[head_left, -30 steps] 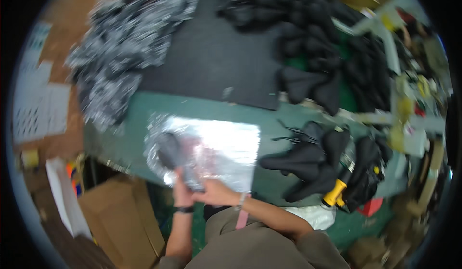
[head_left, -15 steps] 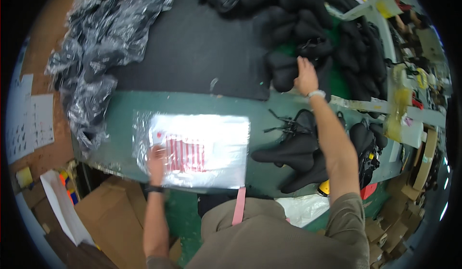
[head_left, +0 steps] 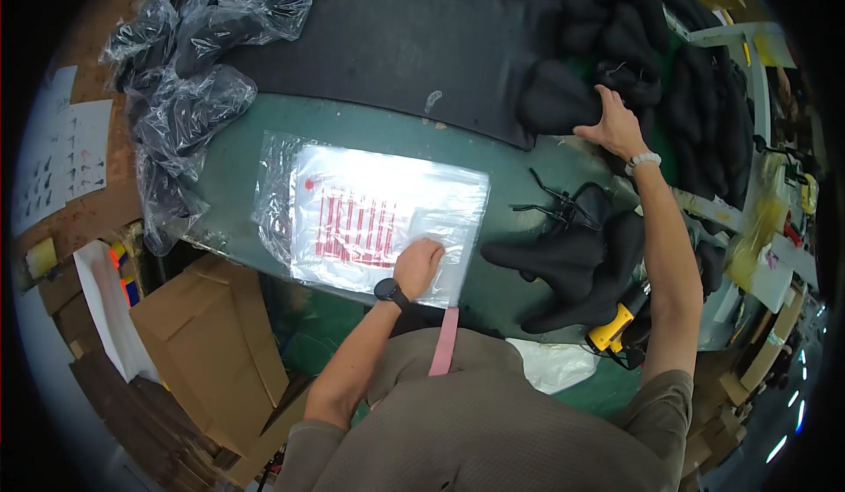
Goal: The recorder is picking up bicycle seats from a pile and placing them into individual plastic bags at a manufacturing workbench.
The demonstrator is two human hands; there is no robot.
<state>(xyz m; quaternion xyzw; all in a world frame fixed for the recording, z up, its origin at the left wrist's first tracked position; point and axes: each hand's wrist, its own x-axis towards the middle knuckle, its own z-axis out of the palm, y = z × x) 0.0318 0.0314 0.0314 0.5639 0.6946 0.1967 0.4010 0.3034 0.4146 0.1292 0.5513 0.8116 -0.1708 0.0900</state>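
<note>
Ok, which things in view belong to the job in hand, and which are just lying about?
Apparently in use:
plastic bags, under the left hand
black seat cover, by the right hand
plastic-wrapped pile, upper left

Seemingly just lying about:
yellow tool
cardboard box
paper sheets

Green floor (head_left: 310, 332) beneath a green-topped worktable (head_left: 231, 194)
</note>
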